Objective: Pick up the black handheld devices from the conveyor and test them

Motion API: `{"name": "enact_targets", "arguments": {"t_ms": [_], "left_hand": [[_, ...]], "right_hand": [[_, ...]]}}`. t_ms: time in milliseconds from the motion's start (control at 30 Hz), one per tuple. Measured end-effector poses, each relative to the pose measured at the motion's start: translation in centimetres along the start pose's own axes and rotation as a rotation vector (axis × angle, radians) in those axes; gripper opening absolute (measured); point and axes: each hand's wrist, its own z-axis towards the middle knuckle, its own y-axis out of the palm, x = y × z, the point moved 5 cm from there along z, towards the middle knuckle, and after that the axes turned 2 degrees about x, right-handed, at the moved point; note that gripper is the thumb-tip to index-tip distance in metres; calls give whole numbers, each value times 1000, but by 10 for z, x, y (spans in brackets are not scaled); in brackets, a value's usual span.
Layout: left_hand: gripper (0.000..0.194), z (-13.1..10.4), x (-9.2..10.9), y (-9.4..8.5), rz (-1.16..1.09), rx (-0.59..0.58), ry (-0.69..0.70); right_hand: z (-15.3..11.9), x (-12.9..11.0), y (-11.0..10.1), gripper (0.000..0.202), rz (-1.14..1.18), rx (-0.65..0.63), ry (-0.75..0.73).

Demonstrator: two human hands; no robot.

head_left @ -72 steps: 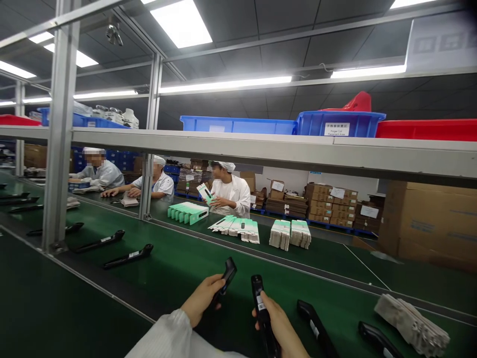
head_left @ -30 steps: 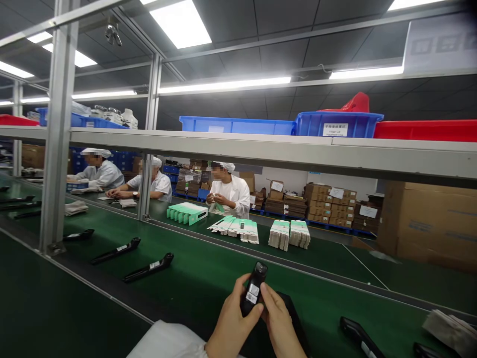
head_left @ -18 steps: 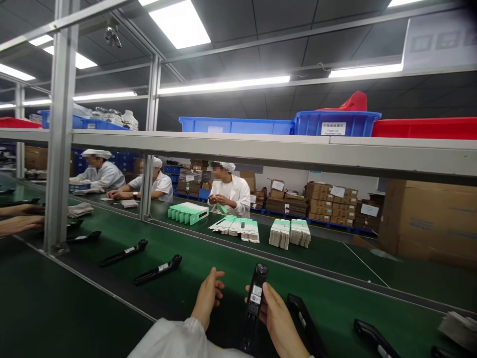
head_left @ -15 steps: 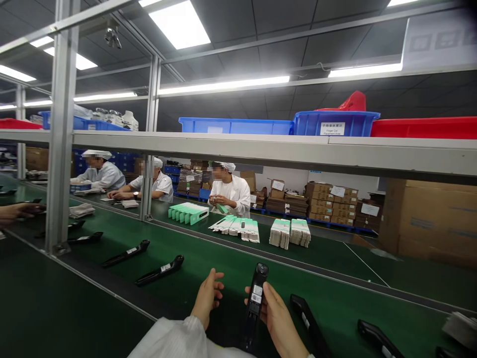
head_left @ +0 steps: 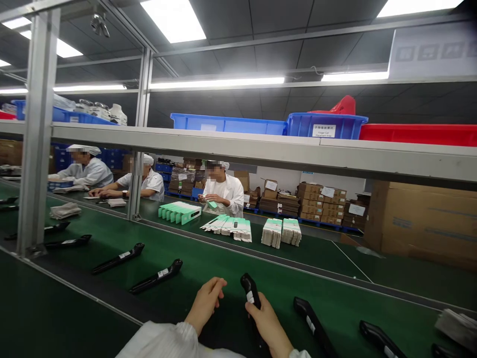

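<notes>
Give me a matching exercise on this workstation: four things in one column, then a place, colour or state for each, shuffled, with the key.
1. Right hand
2. Left hand
3. Long red bin
4. Work surface

A. On the shelf
B. Green
C. Beside the held black device, not touching it
D. Gripping a black device

Pairs: 1-D, 2-C, 3-A, 4-B
</notes>
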Motion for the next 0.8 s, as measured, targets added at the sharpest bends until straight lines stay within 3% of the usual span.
{"name": "enact_targets", "arguments": {"t_ms": [167,333,400,467,567,633,700,800], "left_hand": [[36,3,-3,10,116,-78,68],[30,2,4,7,263,-111,143],[28,3,10,-7,462,-54,186],[34,5,14,-33,673,77,178],[54,8,10,-79,802,275,40],[53,9,2,-102,801,335,-72],[45,10,-5,-112,767,340,-137],[33,11,-8,-103,629,290,-141]], "right_hand": [[5,4,-13,44,-178,100,-15],[-2,-14,-16,51,-412,137,-86],[-6,-23,-13,47,-480,133,-176],[-10,-28,-7,43,-483,75,-237],[-11,-27,1,39,-453,-22,-266],[-11,-25,4,37,-412,-62,-286],[-11,-23,7,34,-361,-92,-299],[-9,-20,6,28,-271,-48,-315]]}}
